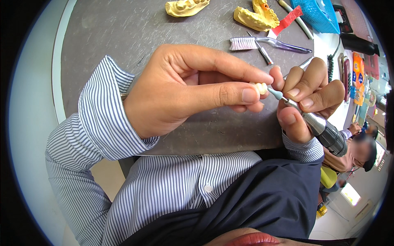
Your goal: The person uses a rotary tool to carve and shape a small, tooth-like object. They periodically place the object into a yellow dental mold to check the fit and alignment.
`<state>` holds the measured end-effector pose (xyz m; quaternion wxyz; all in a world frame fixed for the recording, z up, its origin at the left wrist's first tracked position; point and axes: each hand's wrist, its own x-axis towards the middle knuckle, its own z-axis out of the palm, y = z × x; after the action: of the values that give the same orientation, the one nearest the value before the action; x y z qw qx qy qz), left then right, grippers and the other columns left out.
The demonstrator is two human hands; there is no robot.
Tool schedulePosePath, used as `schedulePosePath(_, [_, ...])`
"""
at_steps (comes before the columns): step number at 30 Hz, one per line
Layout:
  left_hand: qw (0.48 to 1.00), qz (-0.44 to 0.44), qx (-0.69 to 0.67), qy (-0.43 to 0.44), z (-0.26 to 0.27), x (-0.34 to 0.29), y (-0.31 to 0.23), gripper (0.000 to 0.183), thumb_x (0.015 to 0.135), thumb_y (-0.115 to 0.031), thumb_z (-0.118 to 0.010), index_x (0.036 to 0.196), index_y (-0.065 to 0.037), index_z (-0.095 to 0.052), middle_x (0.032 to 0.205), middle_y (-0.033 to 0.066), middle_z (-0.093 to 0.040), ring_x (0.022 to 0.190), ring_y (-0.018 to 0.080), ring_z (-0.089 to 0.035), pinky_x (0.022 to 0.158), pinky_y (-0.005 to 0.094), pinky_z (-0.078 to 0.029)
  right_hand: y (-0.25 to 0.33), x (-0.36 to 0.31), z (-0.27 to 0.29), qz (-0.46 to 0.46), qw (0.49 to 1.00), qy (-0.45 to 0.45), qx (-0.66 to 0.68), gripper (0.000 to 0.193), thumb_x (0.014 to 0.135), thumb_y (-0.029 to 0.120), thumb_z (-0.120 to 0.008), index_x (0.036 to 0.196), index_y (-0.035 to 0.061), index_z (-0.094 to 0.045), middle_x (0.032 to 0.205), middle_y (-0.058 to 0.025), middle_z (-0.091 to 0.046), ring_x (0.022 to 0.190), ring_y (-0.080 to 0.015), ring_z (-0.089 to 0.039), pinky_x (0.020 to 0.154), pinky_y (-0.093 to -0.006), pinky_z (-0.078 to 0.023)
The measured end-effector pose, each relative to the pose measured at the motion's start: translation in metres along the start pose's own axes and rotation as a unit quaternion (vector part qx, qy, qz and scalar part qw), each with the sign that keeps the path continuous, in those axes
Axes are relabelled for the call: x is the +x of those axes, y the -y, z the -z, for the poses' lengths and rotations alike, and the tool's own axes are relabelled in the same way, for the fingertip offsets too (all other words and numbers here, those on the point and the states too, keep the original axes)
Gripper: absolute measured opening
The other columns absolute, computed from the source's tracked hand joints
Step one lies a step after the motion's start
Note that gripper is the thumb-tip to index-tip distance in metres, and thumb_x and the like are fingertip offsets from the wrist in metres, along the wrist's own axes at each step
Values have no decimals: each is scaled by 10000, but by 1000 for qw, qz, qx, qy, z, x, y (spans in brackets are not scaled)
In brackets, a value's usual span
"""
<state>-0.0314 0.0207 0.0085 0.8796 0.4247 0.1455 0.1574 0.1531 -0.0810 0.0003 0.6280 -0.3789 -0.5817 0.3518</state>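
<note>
Between the thumb and fingers of my left hand [184, 84] is a small cream-coloured dental crown [260, 88], held over the grey bench top. My right hand [312, 90] grips a metal and black dental handpiece [324, 130]. A pale blue pointed polishing tip [275, 93] is fitted to its front. The tip's point meets the crown or lies very close to it; I cannot tell if they touch. My right fingers wrap the handpiece's narrow front end, and its black rear part slants down to the right.
Behind my hands lie a toothbrush-like brush [271, 43], a thin metal tool [264, 55] and a red strip [288, 22]. Two yellow dental casts [186, 8] [255, 18] sit at the far edge. A blue basket [317, 16] stands far right, and other people are beyond the bench.
</note>
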Motion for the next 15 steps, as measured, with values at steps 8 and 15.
schedulePosePath(8, [1000, 8, 3, 3, 1, 2, -1, 205, 778, 11, -546, 983, 24, -539, 883, 139, -606, 819, 182, -614, 706, 243, -519, 12, 8, -15, -18, 999, -12, -47, 286, 661, 44, -678, 765, 99, -418, 759, -67, -446, 604, -112, -459, 823, -358, -467])
schedulePosePath(15, [1000, 3, -10, -3, 1, 2, 0, 200, 761, 41, -551, 959, 17, -536, 882, 150, -605, 826, 183, -614, 724, 251, -517, 13, 9, -15, -30, 998, 2, -55, 286, 661, 32, -680, 771, 97, -424, 767, -68, -447, 602, -116, -465, 817, -344, -465])
